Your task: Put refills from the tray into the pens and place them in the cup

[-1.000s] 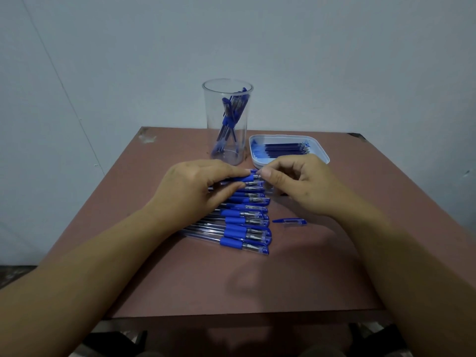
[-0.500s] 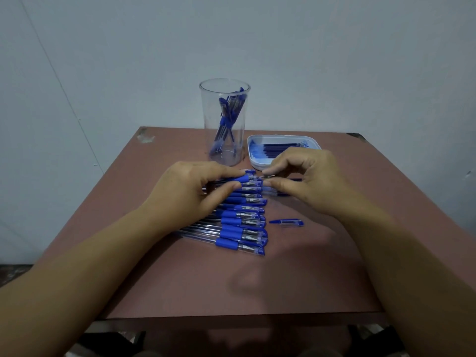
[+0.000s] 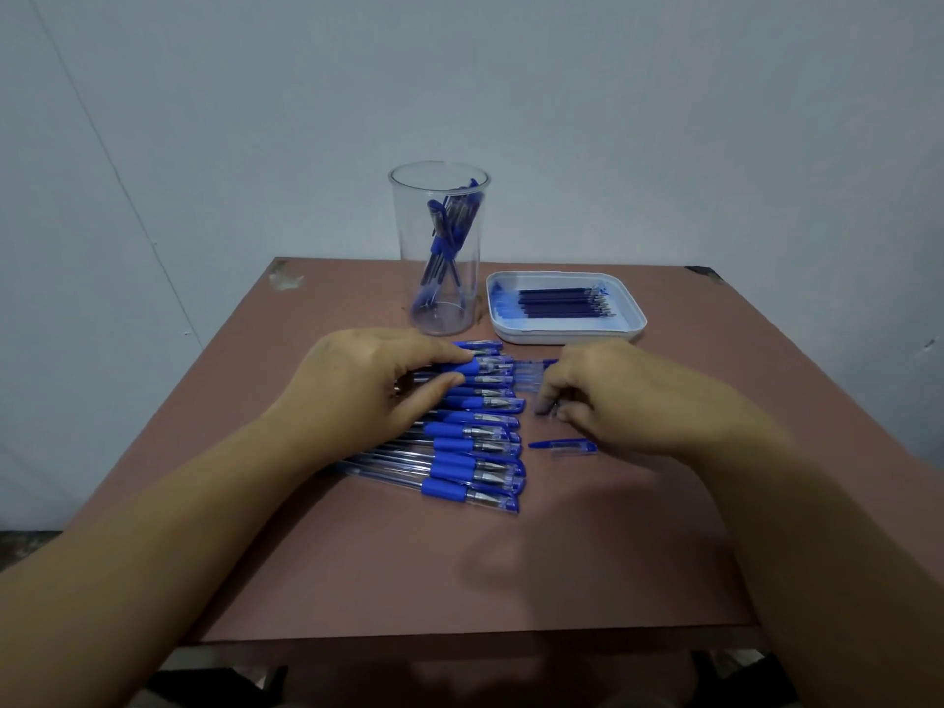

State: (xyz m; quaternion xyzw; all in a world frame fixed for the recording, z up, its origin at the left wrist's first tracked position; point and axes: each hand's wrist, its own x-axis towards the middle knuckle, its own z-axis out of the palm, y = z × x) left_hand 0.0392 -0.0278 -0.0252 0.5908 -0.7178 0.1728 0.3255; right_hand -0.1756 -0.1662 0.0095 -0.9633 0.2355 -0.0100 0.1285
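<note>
Pen (image 3: 482, 368) lay near the far end of the pen row (image 3: 470, 452), tip end pointing right. Left hand (image 3: 368, 385) was on it: thumb and forefinger curled round the blue grip sleeve, grasping it against the table (image 3: 357, 580). The rest of that hand covered the clear barrels of the upper pens in the row.

Right hand (image 3: 638, 401) sat just right of the row, apart from the held pen, with its fingers curled in and the tips bunched together. A small dark bit showed at the fingertips. It was too blurred to name, and I could not tell whether it was pinched or the hand was just clenched over it.

A clear cap piece (image 3: 528, 373) lay between the two hands, just off the pen tips. A loose blue cap (image 3: 564, 446) lay flat on the table below the right hand, near the row but not touching it.

The row pens lay side by side, touching, with blue grips and metal tips to the right.

Behind the row stood the clear cup (image 3: 439, 298), upright, with several finished pens (image 3: 452, 232) leaning inside it. Just beside it on the right was the white tray (image 3: 633, 324), with dark refills (image 3: 559, 304) lying parallel inside. The right hand was just in front of the tray's near rim, not touching it.

A plain pale wall (image 3: 664, 120) stood behind. Any print on the barrels was too small to read.
</note>
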